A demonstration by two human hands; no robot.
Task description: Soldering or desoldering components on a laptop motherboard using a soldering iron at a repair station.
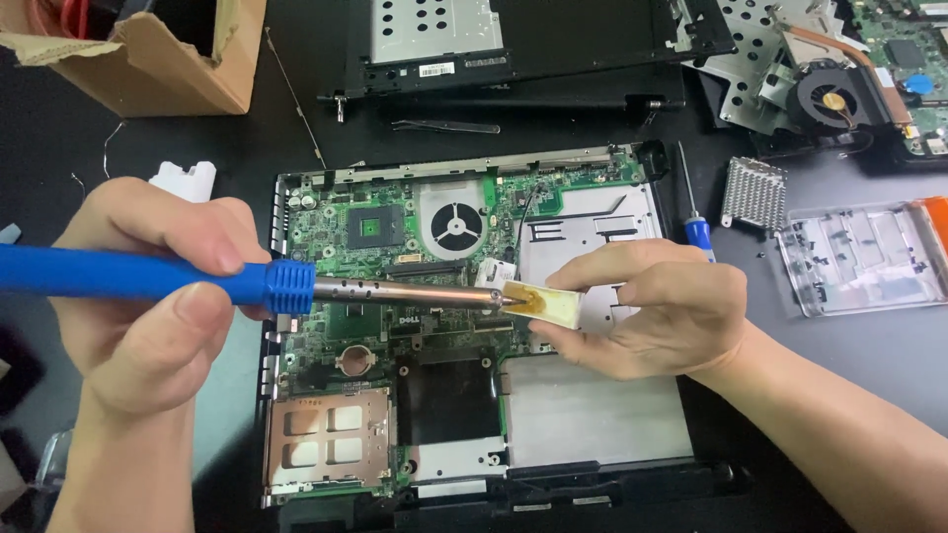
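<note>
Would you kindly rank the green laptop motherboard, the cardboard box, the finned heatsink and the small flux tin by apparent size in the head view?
1. green laptop motherboard
2. cardboard box, cut off by the frame
3. finned heatsink
4. flux tin, nearer the camera, so roughly like the heatsink; unsure

**Where everything sits on my bench**

The opened laptop base point(474, 326) lies straight before me on the table point(849, 365). Over it, my left hand point(148, 286) holds the soldering iron point(296, 289) pointing right, its tip in the small flux tub point(545, 304) that my right hand point(657, 311) holds. Right of the base lie a screwdriver point(694, 212), then a heatsink point(754, 193), then a clear tray point(859, 257). Behind the base lie tweezers point(444, 126); a cardboard box point(163, 59) stands far left
</note>
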